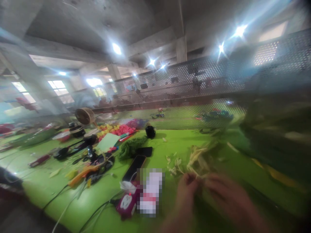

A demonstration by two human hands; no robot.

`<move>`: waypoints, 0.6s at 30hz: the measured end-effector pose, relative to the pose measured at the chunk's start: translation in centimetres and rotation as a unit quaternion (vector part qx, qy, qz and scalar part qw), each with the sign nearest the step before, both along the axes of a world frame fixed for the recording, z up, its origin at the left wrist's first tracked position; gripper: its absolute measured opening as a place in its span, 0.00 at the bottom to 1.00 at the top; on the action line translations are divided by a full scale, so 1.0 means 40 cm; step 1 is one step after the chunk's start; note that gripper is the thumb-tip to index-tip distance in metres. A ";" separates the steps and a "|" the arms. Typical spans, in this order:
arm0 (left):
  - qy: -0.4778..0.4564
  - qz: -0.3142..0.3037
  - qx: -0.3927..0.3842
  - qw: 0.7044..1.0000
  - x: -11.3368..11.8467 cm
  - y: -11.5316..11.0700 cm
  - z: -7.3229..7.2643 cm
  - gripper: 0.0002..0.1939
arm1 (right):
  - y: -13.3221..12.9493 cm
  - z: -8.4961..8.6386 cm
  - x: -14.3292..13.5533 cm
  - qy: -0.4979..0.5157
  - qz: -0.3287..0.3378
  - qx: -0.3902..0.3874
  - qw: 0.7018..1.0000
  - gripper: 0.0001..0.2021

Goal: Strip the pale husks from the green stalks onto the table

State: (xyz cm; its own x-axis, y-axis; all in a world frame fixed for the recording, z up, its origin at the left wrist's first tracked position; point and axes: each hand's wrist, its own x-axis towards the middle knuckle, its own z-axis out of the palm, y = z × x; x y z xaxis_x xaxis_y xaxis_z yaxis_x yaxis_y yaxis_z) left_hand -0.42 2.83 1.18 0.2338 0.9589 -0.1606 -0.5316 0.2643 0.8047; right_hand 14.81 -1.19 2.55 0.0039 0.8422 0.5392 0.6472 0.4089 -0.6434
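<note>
Low on the right of the view, my left hand (189, 187) is closed, its fingertips pinched at the near end of some pale yellow strips (198, 155). Beside it my right hand (222, 187) is blurred, with its fingers bent toward the left hand at the same spot; what lies between its fingertips is too smeared to make out. The strips lie loosely on the green table (175, 142) just beyond both hands. Small pale curled pieces (175, 165) are scattered to the left of them.
A purple box (127, 202) with cables, a black phone (134, 168) and green yarn-like material (131, 147) stand left of my hands. An orange-handled tool (84, 174) lies farther left. A dark bag-like bulk (279, 139) fills the right side. A perforated panel (170, 90) runs behind.
</note>
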 end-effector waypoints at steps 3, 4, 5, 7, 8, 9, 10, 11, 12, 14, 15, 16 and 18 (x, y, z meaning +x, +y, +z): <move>-0.015 -0.015 -0.008 1.000 0.001 -0.014 0.020 0.15 | 0.000 0.015 -0.004 -0.030 0.021 0.001 0.999 0.09; -0.027 -0.011 -0.016 0.999 0.001 -0.019 0.028 0.14 | -0.001 0.022 -0.006 -0.024 0.024 -0.003 0.999 0.10; -0.039 -0.004 -0.028 0.999 0.002 -0.023 0.036 0.14 | -0.002 0.029 -0.007 -0.009 0.023 -0.008 1.000 0.11; -0.054 0.014 -0.058 0.997 0.003 -0.029 0.048 0.14 | -0.006 0.043 -0.011 0.030 0.019 -0.012 0.999 0.11; -0.057 0.021 -0.069 0.996 0.004 -0.030 0.053 0.13 | -0.007 0.049 -0.012 0.051 0.014 -0.016 0.998 0.11; -0.058 0.025 -0.075 0.995 0.004 -0.030 0.055 0.13 | -0.008 0.054 -0.012 0.071 0.006 -0.026 0.997 0.10; -0.061 0.023 -0.078 0.995 0.004 -0.028 0.057 0.11 | -0.009 0.057 -0.012 0.091 -0.003 -0.042 0.995 0.10; -0.066 0.019 -0.078 0.995 0.003 -0.027 0.057 0.10 | -0.009 0.058 -0.011 0.112 -0.013 -0.063 0.992 0.09; -0.072 0.012 -0.074 0.995 0.002 -0.025 0.057 0.09 | -0.009 0.058 -0.010 0.133 -0.021 -0.087 0.987 0.09; -0.080 -0.012 -0.056 0.995 -0.001 -0.022 0.056 0.12 | -0.007 0.051 -0.006 0.181 -0.023 -0.134 0.974 0.11; -0.081 -0.023 -0.044 0.995 -0.002 -0.022 0.056 0.14 | -0.006 0.047 -0.004 0.204 -0.015 -0.152 0.967 0.13; -0.079 -0.032 -0.029 0.996 -0.003 -0.022 0.057 0.15 | -0.004 0.042 -0.003 0.223 -0.005 -0.168 0.960 0.14; -0.069 -0.045 -0.004 0.997 -0.003 -0.024 0.056 0.16 | -0.002 0.035 -0.004 0.246 0.014 -0.186 0.951 0.16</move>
State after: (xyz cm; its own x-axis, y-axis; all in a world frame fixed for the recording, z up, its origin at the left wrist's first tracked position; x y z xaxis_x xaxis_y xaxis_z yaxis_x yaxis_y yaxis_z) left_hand -0.55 1.86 3.44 0.3387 0.9321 -0.1281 -0.6116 0.3216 0.7228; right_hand 14.67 -1.26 3.95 0.1532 0.9780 0.1419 0.2223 0.1059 -0.9692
